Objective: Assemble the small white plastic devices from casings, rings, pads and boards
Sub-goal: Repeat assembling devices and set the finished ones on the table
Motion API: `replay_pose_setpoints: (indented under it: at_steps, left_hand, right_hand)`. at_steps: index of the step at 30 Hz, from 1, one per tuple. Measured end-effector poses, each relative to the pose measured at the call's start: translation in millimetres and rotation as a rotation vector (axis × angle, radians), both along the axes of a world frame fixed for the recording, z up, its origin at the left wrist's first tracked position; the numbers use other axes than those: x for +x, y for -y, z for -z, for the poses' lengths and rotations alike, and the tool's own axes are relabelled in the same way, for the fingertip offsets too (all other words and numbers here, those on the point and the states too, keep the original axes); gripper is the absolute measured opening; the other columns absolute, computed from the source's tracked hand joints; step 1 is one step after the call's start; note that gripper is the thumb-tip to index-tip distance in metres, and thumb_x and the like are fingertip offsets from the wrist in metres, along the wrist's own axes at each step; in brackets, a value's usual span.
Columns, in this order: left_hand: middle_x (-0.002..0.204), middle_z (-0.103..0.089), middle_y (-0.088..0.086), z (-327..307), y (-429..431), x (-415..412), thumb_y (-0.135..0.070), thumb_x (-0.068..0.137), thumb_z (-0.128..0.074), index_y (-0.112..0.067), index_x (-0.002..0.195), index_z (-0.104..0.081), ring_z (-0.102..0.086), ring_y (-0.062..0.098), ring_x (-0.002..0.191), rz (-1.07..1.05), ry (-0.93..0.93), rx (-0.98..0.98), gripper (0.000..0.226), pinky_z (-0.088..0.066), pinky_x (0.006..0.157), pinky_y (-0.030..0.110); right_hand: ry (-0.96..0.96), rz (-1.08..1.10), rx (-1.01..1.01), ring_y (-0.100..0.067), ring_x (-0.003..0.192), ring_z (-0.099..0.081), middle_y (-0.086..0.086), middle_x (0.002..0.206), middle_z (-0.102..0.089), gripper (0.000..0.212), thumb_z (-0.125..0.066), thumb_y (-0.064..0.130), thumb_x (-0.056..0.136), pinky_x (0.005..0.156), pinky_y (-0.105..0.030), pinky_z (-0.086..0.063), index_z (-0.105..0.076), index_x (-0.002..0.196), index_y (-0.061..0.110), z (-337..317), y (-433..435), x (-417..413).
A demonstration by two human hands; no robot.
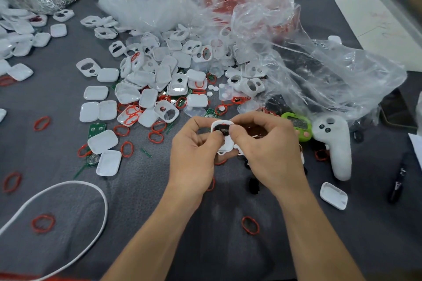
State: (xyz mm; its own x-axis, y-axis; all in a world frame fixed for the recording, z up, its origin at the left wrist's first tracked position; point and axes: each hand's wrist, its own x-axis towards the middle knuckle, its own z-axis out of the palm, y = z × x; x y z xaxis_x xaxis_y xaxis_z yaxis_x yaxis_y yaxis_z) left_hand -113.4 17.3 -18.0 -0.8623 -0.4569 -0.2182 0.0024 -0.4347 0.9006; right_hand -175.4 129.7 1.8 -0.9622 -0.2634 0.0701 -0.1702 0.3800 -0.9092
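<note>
My left hand (194, 146) and my right hand (265, 143) together hold one small white casing (225, 141) above the grey table, near the middle of the view. Both thumbs press on a dark pad (220, 129) seated in the casing's upper opening. Behind the hands lies a heap of white casing halves (159, 75), some solid, some with two holes. Red rings (250, 225) lie scattered over the table, and green boards (97, 128) show among the casings.
Crumpled clear plastic bags (296, 64) rise behind the heap. A white controller (333, 143) and a green timer (296, 124) lie right of my hands, a black pen (398, 180) farther right. A white cord (68, 189) loops at the left. One casing half (333, 195) sits lower right.
</note>
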Motion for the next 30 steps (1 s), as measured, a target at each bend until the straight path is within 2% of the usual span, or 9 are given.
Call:
replay_pose_setpoints:
  at_steps: [7, 10, 13, 15, 16, 19, 21, 25, 30]
  left_hand:
    - [0.058, -0.07, 0.004, -2.9, -1.1, 2.1, 0.015, 0.095, -0.054, -0.008, 0.088, -0.065, -0.065, 0.009, 0.05, 0.024, -0.033, -0.107, 0.026, -0.053, 0.051, 0.019]
    - [0.052, -0.066, -0.003, -5.4, -6.5, -1.5, 0.009, 0.093, -0.057, -0.015, 0.085, -0.066, -0.057, 0.003, 0.044, -0.021, -0.048, -0.249, 0.027, -0.046, 0.046, 0.015]
    - [0.058, -0.068, -0.001, -5.9, -8.6, -7.1, -0.011, 0.088, -0.062, -0.028, 0.084, -0.066, -0.052, 0.02, 0.046, -0.056, -0.012, -0.427, 0.018, -0.04, 0.045, 0.028]
    - [0.07, -0.074, 0.001, -6.2, -6.9, -6.5, -0.016, 0.085, -0.065, -0.032, 0.091, -0.071, -0.063, 0.036, 0.062, -0.045, -0.014, -0.483, 0.018, -0.053, 0.053, 0.046]
    - [0.078, -0.077, -0.001, -7.0, -5.8, -5.0, -0.016, 0.084, -0.066, -0.035, 0.095, -0.074, -0.069, 0.033, 0.07, -0.03, -0.032, -0.494, 0.024, -0.057, 0.061, 0.047]
    - [0.101, -0.079, -0.016, -9.2, -5.8, 0.2, -0.014, 0.081, -0.073, -0.043, 0.11, -0.078, -0.075, 0.008, 0.096, 0.037, -0.069, -0.471, 0.041, -0.059, 0.081, 0.022]
    - [0.109, -0.077, -0.018, -9.0, -7.8, 0.1, -0.013, 0.081, -0.078, -0.036, 0.112, -0.078, -0.071, 0.002, 0.108, 0.033, -0.084, -0.43, 0.038, -0.053, 0.088, 0.013]
    - [0.111, -0.074, -0.026, -8.2, -13.7, -3.1, 0.007, 0.08, -0.08, -0.046, 0.099, -0.08, -0.068, -0.004, 0.109, -0.033, -0.077, -0.43, 0.056, -0.051, 0.086, 0.01]
    - [0.102, -0.076, -0.027, -6.5, -20.9, -4.0, -0.003, 0.071, -0.088, -0.062, 0.104, -0.072, -0.072, -0.005, 0.094, -0.121, 0.036, -0.48, 0.069, -0.057, 0.081, 0.015]
  right_hand:
    - [0.059, -0.019, 0.007, -0.006, 0.065, -0.07, 0.012, 0.069, -0.074, 0.013, -0.067, 0.026, 0.077, 0.061, -0.027, -0.057, -0.08, 0.08, 0.027, 0.0, 2.1, -0.6]
    - [0.058, 0.078, -0.037, -0.004, 0.063, -0.07, 0.014, 0.067, -0.075, 0.014, -0.071, 0.024, 0.076, 0.058, -0.023, -0.053, -0.083, 0.082, 0.026, 3.9, 4.6, -1.8]
    - [0.112, 0.136, -0.134, -0.013, 0.072, -0.075, 0.008, 0.072, -0.077, 0.014, -0.075, 0.013, 0.081, 0.069, -0.034, -0.061, -0.083, 0.082, 0.025, 5.7, 10.3, -2.7]
    - [0.254, 0.097, -0.288, -0.032, 0.079, -0.077, -0.006, 0.079, -0.079, 0.013, -0.074, 0.008, 0.081, 0.079, -0.048, -0.063, -0.084, 0.085, 0.015, 5.0, 11.1, -6.3]
    - [0.329, 0.06, -0.373, -0.036, 0.079, -0.076, -0.013, 0.082, -0.079, 0.012, -0.074, 0.005, 0.082, 0.08, -0.049, -0.063, -0.083, 0.087, 0.011, 4.5, 9.6, -9.0]
    - [0.452, 0.007, -0.544, -0.026, 0.076, -0.074, -0.015, 0.085, -0.078, 0.013, -0.073, 0.001, 0.088, 0.071, -0.036, -0.061, -0.083, 0.087, 0.01, 2.5, 5.1, -13.0]
    - [0.492, 0.01, -0.646, -0.02, 0.076, -0.073, -0.011, 0.086, -0.078, 0.008, -0.076, 0.01, 0.083, 0.068, -0.029, -0.06, -0.083, 0.085, 0.013, 3.1, 5.1, -10.1]
    - [0.455, 0.073, -0.721, -0.015, 0.07, -0.072, -0.005, 0.078, -0.077, 0.009, -0.078, 0.012, 0.069, 0.062, -0.024, -0.058, -0.082, 0.076, 0.016, 6.4, 5.2, -2.8]
    - [0.692, -0.021, -0.701, -0.023, 0.075, -0.073, -0.014, 0.084, -0.076, 0.018, -0.07, -0.004, 0.075, 0.071, -0.032, -0.059, -0.08, 0.081, 0.01, 10.4, -3.4, -7.1]
